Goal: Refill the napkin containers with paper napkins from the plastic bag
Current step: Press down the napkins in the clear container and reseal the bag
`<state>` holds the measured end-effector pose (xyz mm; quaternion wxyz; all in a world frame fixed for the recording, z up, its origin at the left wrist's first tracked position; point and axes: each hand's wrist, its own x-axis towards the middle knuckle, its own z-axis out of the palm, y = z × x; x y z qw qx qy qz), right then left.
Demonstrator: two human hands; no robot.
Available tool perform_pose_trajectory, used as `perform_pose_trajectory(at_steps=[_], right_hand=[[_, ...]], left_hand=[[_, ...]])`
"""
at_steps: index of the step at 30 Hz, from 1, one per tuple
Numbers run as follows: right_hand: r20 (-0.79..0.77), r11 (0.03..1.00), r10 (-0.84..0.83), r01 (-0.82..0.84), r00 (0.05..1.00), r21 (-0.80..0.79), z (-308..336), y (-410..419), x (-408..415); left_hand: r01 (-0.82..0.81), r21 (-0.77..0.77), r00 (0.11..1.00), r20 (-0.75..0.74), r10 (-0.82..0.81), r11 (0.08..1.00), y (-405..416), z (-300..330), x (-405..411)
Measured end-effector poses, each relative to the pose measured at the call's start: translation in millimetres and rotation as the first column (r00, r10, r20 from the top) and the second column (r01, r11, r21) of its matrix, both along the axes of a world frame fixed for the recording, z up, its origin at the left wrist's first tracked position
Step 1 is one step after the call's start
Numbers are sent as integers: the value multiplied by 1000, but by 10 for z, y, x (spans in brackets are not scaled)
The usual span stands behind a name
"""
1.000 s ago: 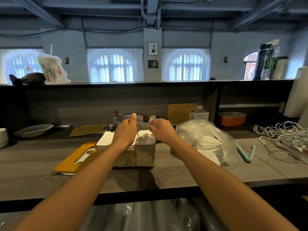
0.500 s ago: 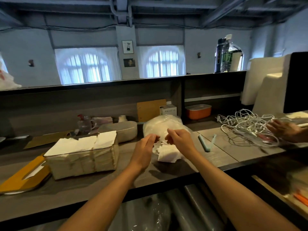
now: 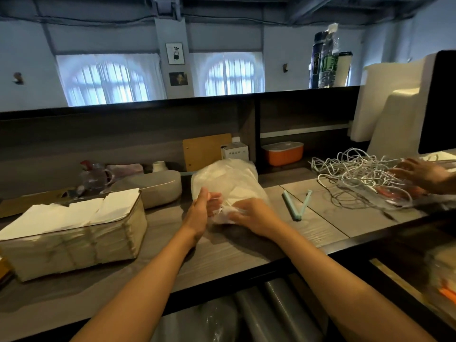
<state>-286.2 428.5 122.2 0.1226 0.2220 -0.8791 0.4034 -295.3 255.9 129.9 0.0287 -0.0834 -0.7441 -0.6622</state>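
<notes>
The plastic bag lies in the middle of the grey counter, right of the full napkin container. It looks light, soft and slippery, so its near mouth is the best place to hold. The left hand and right hand seem to pinch this crumpled mouth, though blur hides the fingers. White cables lie far right.

You are standing behind the service counter of a café or small eatery. A raised ledge fences its far edge, with arched, curtained windows and framed pictures on the wall across the room. A stocked napkin container sits toward the counter's left end, with bottles on the ledge.
</notes>
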Motion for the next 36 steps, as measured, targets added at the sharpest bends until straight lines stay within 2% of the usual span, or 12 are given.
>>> perform_pose_trajectory(at_steps=[6, 9, 13, 15, 18, 20, 23, 24, 26, 29, 32, 36], right_hand=[[11, 953, -45, 46, 999, -299, 192, 31, 23], [-52, 950, -12, -5, 999, -313, 271, -48, 42], [4, 937, 72, -67, 997, -343, 481, -209, -16], [19, 951, 33, -26, 999, -309, 489, -283, -56], [112, 936, -17, 55, 994, -349, 351, -311, -136], [231, 867, -35, 144, 972, -476, 297, -290, -150], [375, 602, 158, 212, 913, -770, 312, -202, -150], [383, 565, 234, 196, 894, -802, 308, -162, -154], [415, 634, 272, 163, 868, -756, 291, -141, -146], [386, 769, 154, 135, 910, -625, 274, -184, -113], [279, 713, 130, 106, 952, -694, 284, -165, -94], [249, 631, 233, 49, 940, -774, 319, -139, -44]], left_hand=[[25, 5, 999, 45, -25, 1000, -41, -10, 19], [-2, 25, 999, 35, 1, 1000, -52, -51, 15], [28, 345, 997, 62, -53, 938, -86, -1, 13], [96, 425, 990, 49, -129, 900, -100, 47, 22], [133, 229, 988, 46, -147, 964, -95, 63, 46], [167, 94, 983, 55, -173, 981, -83, 46, 49], [152, 197, 981, 93, -173, 969, -77, 49, 60], [127, 244, 982, 103, -156, 962, -88, 62, 52], [118, 294, 982, 106, -155, 948, -115, 70, 43], [186, 239, 974, 84, -211, 953, -135, 83, 126], [243, 213, 959, 95, -267, 946, -124, 105, 209], [192, 427, 941, 176, -290, 884, -124, 168, 247]])
